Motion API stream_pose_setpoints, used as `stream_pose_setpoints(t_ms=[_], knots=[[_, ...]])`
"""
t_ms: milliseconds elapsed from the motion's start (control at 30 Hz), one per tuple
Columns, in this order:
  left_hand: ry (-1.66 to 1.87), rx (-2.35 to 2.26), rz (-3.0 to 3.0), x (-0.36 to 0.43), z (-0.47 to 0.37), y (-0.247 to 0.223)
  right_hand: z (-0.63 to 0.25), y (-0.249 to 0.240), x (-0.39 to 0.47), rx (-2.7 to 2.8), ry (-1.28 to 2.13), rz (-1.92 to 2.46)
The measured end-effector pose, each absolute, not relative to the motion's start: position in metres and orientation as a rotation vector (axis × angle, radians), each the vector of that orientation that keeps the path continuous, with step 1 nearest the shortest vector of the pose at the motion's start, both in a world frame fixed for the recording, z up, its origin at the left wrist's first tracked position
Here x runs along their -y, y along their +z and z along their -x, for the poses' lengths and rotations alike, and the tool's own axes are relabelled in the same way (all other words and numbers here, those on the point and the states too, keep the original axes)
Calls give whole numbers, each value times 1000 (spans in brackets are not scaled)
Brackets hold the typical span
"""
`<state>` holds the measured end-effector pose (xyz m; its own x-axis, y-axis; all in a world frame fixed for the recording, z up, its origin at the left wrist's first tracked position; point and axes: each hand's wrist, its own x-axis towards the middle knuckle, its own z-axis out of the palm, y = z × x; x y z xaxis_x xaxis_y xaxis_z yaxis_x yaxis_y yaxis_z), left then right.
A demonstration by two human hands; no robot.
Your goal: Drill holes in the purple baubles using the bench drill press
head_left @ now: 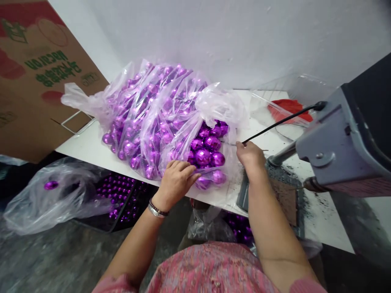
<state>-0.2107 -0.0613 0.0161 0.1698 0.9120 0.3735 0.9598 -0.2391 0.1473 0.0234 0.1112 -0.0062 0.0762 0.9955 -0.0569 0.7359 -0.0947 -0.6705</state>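
Note:
A large clear plastic bag [159, 110] full of shiny purple faceted balls [203, 156] lies on the white table, its mouth open toward the right. My left hand [179, 179] rests on the bag's lower front edge, fingers bent over the plastic beside the balls. Just right of the opening, my right hand [251, 156] is closed with thumb and fingers together; a thin rod or wire [227, 143] runs from it toward the balls. The black lever [281, 122] of the drill press ends at my right hand; whether I grip it is unclear.
The grey drill press [339, 142] stands at the right, its base [301, 211] strewn with dark shavings. A cardboard box [39, 81] is at the left. Behind the lever lies a red item [288, 110] in clear plastic. Below the table are black trays of purple balls [116, 191] and plastic bags [61, 199].

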Motion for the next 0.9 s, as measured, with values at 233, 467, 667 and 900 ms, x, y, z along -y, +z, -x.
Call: stream_pose_setpoints(t_ms=[233,467,667,900], knots=[[-753,2281,1580,51,202,2,18,21,-70,2095,658,1557],[-858,2429,1401,56,217,-19,41,-11,-54,2327,776,1257],[-1242,2140,1536,63,214,-13,13,-24,-58,2117,833,1181],[-1205,2260,1013,90,266,-16,45,10,-114,1786,888,1358]])
